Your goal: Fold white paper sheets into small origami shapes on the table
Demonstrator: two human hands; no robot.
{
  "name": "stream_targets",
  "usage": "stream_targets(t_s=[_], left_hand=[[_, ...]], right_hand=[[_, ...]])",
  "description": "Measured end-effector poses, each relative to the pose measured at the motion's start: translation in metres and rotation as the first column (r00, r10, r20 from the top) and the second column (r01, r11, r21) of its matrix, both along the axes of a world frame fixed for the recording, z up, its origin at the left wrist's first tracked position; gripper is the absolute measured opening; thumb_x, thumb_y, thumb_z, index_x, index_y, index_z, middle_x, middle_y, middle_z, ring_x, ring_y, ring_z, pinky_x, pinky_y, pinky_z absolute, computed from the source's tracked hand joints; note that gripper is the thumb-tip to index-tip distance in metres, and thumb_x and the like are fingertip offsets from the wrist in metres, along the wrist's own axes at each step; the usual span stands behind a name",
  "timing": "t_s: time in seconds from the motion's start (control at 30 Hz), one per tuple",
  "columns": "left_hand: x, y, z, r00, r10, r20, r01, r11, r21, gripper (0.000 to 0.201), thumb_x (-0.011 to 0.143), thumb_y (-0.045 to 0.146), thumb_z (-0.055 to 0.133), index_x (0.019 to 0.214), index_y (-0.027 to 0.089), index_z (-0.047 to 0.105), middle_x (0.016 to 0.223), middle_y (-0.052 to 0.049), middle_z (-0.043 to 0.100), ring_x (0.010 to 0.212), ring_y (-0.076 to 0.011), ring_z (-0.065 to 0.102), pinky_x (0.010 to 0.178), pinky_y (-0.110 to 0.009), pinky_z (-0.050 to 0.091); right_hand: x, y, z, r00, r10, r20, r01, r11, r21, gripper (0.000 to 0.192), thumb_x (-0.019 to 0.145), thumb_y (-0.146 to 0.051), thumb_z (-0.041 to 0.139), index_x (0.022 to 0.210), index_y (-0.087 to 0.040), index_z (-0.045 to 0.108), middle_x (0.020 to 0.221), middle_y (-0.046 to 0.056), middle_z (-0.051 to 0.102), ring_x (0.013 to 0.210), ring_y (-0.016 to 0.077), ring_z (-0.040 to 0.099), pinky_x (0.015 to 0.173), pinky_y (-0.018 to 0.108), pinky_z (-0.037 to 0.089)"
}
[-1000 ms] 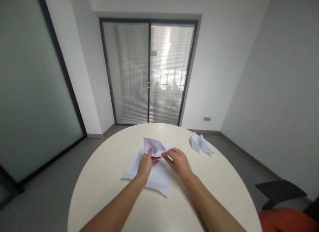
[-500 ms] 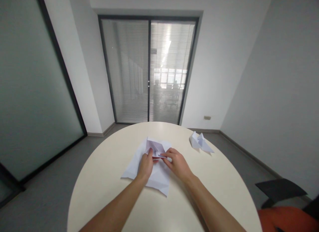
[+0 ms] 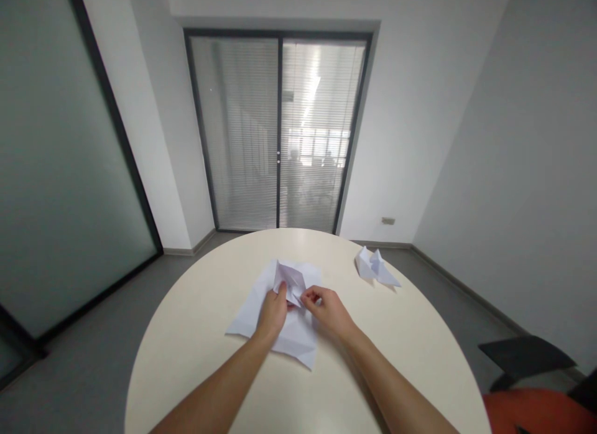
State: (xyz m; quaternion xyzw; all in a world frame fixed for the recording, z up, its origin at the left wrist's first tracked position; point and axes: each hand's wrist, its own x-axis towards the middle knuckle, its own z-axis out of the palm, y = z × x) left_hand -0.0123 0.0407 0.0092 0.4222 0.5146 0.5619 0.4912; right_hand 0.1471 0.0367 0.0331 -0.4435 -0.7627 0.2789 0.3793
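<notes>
A small, partly folded piece of white paper (image 3: 290, 278) is pinched between my two hands above the middle of a round cream table (image 3: 196, 334). My left hand (image 3: 272, 313) grips its near left edge. Its right side is gripped by the fingertips of my right hand (image 3: 328, 308). Beneath both hands several flat white sheets (image 3: 293, 337) lie spread on the table. A finished folded paper figure (image 3: 375, 267) sits apart at the table's far right.
A black and orange chair (image 3: 536, 384) stands at the lower right beside the table. Glass sliding doors with blinds (image 3: 280, 129) close the far wall. A frosted glass partition (image 3: 56, 173) runs along the left. Grey floor surrounds the table.
My hands have drawn closer together and the folded piece has been pressed narrower and more upright. The flat sheets and the paper figure have not moved.
</notes>
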Motion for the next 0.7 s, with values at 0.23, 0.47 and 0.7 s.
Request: stream_targets(t_s=[0.23, 0.47, 0.7], left_hand=[[-0.005, 0.002, 0.006, 0.979, 0.206, 0.004, -0.206, 0.974, 0.091, 0.065, 0.078, 0.009, 0.067, 0.138, 0.017, 0.042, 0.129, -0.015, 0.063, 0.103, -0.0207, 0.069, 0.081, -0.028, 0.058], [-0.011, 0.001, 0.012, 0.955, 0.280, -0.099, -0.256, 0.946, 0.201, 0.082, 0.079, 0.004, 0.063, 0.149, 0.020, 0.023, 0.143, -0.016, 0.051, 0.115, -0.0180, 0.063, 0.097, -0.027, 0.050], [-0.007, -0.004, 0.019, 0.979, 0.193, 0.058, -0.199, 0.972, 0.124, 0.019, 0.088, 0.025, 0.065, 0.106, 0.018, 0.066, 0.114, -0.013, 0.070, 0.097, -0.0253, 0.070, 0.075, -0.032, 0.058]], right_hand=[[0.004, -0.007, 0.005, 0.985, -0.017, -0.175, 0.038, 0.992, 0.117, 0.025, 0.099, -0.043, 0.042, 0.095, -0.022, 0.055, 0.092, 0.004, 0.066, 0.085, 0.0178, 0.061, 0.075, 0.028, 0.048], [0.010, -0.002, 0.006, 0.913, -0.216, -0.347, 0.281, 0.948, 0.148, 0.027, 0.098, -0.049, 0.037, 0.095, -0.024, 0.045, 0.070, -0.004, 0.043, 0.064, 0.0158, 0.046, 0.061, 0.027, 0.040], [0.021, 0.010, 0.001, 0.750, -0.308, -0.585, 0.375, 0.927, -0.006, 0.029, 0.095, -0.052, 0.042, 0.105, -0.025, 0.045, 0.068, -0.005, 0.041, 0.059, 0.0154, 0.043, 0.055, 0.025, 0.040]])
